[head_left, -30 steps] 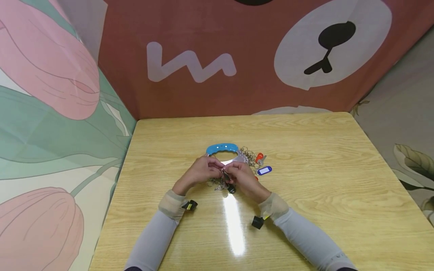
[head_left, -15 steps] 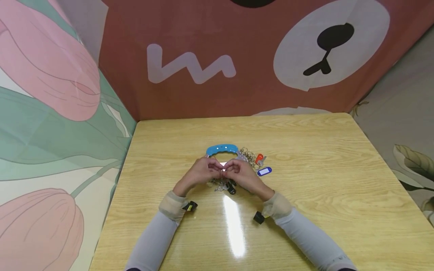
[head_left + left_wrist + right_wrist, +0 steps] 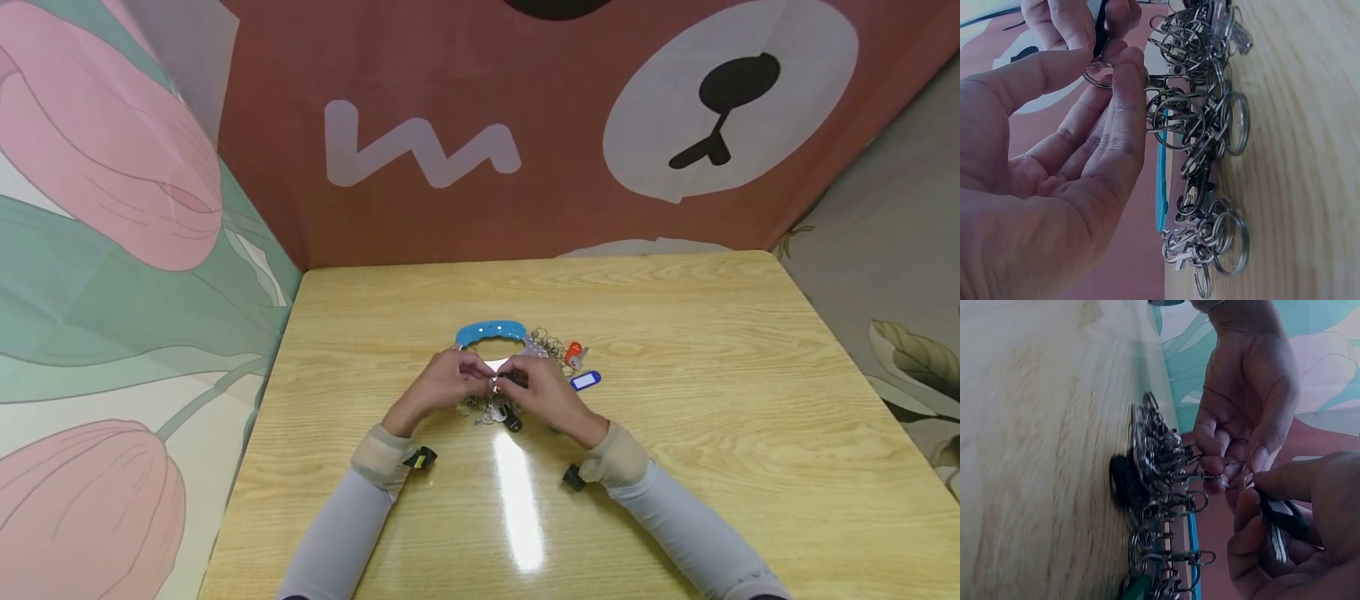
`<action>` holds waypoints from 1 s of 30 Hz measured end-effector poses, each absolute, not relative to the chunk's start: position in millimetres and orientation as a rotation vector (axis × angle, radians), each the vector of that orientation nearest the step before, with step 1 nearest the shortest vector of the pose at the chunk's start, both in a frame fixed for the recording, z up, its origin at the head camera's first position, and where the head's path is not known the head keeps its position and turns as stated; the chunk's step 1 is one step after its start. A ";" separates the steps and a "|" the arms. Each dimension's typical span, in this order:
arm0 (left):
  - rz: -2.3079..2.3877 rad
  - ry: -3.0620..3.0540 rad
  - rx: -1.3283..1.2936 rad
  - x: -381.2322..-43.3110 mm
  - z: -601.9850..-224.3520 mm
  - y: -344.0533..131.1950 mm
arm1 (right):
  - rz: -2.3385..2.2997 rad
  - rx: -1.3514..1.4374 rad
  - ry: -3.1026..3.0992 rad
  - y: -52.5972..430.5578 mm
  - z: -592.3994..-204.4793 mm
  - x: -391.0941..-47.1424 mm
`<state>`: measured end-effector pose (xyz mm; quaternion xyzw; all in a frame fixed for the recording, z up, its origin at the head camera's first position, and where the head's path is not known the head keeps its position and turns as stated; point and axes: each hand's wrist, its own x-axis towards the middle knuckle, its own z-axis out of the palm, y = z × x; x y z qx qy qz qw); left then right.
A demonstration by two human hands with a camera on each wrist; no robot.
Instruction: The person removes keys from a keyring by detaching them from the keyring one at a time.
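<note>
My left hand (image 3: 448, 382) pinches a metal split ring (image 3: 1099, 76) between thumb and fingertips. Against it, my right hand (image 3: 546, 390) grips a key (image 3: 1279, 545) with a black tag (image 3: 1285, 515), partly hidden by the fingers. A small loop (image 3: 1248, 480) shows where the two hands' fingertips meet. Behind and below them lies a large metal key holder with a blue handle (image 3: 491, 332), whose frame is partly covered by the hands. Many clips and split rings (image 3: 1179, 119) hang along it.
Right of the holder on the wooden table (image 3: 750, 400) lie a blue tag (image 3: 586, 381), an orange tag (image 3: 573, 352) and more rings (image 3: 551, 342). A black tag (image 3: 512, 418) lies just below the hands. Printed cloth (image 3: 450, 217) stands behind the table.
My right hand has turned slightly and come up against the left fingertips; the dark tag seen below its fingers a second ago is now largely inside the hand. My left hand has hardly moved.
</note>
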<state>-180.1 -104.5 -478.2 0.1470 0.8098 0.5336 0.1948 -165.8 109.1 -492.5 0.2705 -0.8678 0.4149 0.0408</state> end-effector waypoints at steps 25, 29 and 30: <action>1.441 2.305 0.512 -177.9 -473.8 -104.7 | 1.404 0.608 -2.709 107.5 -494.5 -167.4; 1.487 2.259 0.487 -178.2 -474.1 -104.1 | 1.388 0.606 -2.727 108.2 -492.9 -167.2; 1.500 2.245 0.478 -178.1 -474.2 -103.9 | 1.382 0.608 -2.732 108.8 -492.5 -167.1</action>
